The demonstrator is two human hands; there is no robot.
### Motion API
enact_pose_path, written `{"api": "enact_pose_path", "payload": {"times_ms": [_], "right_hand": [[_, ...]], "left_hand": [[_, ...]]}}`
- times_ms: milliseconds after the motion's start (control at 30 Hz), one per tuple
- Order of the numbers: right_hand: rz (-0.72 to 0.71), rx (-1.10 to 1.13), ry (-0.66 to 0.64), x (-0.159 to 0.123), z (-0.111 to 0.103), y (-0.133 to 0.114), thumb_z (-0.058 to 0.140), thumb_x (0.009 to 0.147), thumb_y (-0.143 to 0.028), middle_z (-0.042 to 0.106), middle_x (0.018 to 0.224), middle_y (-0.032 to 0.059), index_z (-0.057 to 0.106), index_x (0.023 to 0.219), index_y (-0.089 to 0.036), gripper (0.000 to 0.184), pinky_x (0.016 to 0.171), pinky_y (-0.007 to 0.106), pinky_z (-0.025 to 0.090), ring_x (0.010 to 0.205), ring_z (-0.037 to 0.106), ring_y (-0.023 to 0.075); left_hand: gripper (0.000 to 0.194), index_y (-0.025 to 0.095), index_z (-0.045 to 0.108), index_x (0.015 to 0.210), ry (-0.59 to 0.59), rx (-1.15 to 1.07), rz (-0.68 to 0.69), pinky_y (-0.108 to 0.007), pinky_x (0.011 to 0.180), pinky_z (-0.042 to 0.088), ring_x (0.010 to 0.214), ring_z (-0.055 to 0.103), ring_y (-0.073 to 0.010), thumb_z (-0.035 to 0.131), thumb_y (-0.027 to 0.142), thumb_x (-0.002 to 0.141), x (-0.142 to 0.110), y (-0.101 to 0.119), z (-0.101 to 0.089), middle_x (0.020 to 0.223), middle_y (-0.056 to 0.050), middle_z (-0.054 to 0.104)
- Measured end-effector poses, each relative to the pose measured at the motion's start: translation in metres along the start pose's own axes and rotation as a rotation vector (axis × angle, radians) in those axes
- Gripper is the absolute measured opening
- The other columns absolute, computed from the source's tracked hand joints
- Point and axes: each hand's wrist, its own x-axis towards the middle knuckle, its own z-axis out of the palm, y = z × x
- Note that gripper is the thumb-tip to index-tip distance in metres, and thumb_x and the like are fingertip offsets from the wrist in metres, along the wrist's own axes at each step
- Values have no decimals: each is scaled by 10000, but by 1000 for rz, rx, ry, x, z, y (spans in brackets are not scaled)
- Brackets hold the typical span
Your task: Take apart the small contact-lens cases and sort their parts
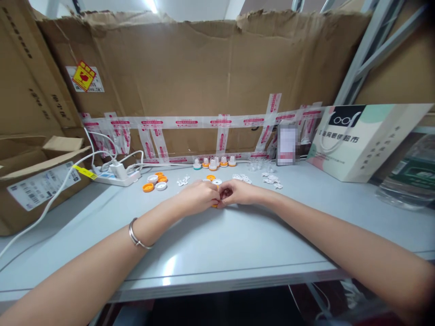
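Observation:
My left hand (200, 198) and my right hand (238, 192) meet at the middle of the table, fingers closed. Between their fingertips shows the edge of an orange plastic part (215, 206); the fingers hide most of it. Just behind them lie an orange cap-like ring (211, 178) and a white one (216, 181). Left of my hands is a group of orange caps (148, 187) and white caps (161, 186). Small white plastic pieces (183, 180) lie nearer, with more white pieces (242, 178) and white clips (272, 179) on the right.
Along the back stand several clear-topped pieces with coloured bases (214, 163) and clear domes (261, 165). A phone (287, 145) leans against the cardboard (204, 68). A power strip (118, 177) and open box (41, 181) are left; a paper bag (356, 140) and bottle (411, 172) right.

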Motion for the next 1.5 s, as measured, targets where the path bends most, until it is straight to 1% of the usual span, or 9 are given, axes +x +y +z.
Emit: {"api": "enact_pose_path", "payload": {"times_ms": [167,367,567,700,900,1067,1133,1333,1500], "right_hand": [[3,-22,-5,-1,0,-3,669,549,-353,523,626,-30,609,733,-132,294,534,204,335,585,451,91],[5,-6,-9,0,0,-1,655,560,-293,513,624,-30,624,787,-127,283,540,204,337,591,445,92],[15,1,12,-1,1,-4,640,555,-256,498,600,-43,616,729,-127,219,529,198,326,565,428,81],[20,-5,24,0,1,-1,653,545,-284,492,592,-45,610,722,-127,240,521,198,323,557,424,79],[2,12,8,0,0,2,675,545,-316,521,621,-35,617,753,-135,282,539,205,350,585,460,91],[42,49,29,-2,0,-1,701,534,-350,541,672,-17,618,867,-133,406,589,223,385,632,485,102],[53,51,34,-3,0,-2,709,528,-356,544,692,-12,617,884,-138,427,604,225,393,650,488,104],[47,35,40,-4,2,-4,710,538,-359,546,730,-4,600,891,-141,430,631,230,404,669,486,102],[67,2,31,-6,2,-8,704,557,-347,530,732,-5,593,886,-137,406,606,216,392,659,469,93]], "left_hand": [[158,156,632,803,-35,129,65,-275,687,368,780,540,-168,474,143,798,0,-1,3,815,-54,629],[129,139,582,814,57,243,175,-291,683,345,759,514,-167,454,154,820,-3,-8,12,799,-51,608],[184,119,561,794,88,353,344,-297,696,333,767,512,-160,386,103,848,-3,-5,0,807,-83,590],[201,115,557,787,87,393,370,-302,712,335,776,509,-160,368,96,853,-3,-4,-1,807,-83,586],[214,147,579,800,122,233,190,-275,688,340,764,519,-145,387,218,863,-2,-8,5,791,-47,599],[202,166,605,839,168,104,15,-251,687,344,751,525,-134,420,248,832,-11,-25,-11,801,-42,611],[195,175,619,809,111,113,-80,-246,660,337,723,526,-133,436,241,805,-17,-34,-22,782,-37,617],[166,159,612,626,-261,176,-291,-234,525,286,561,488,-118,460,163,695,-27,-37,-41,661,-36,620],[113,148,613,625,-380,277,-364,-242,503,291,538,493,-136,502,137,636,-27,-27,-37,649,-63,617]]}}
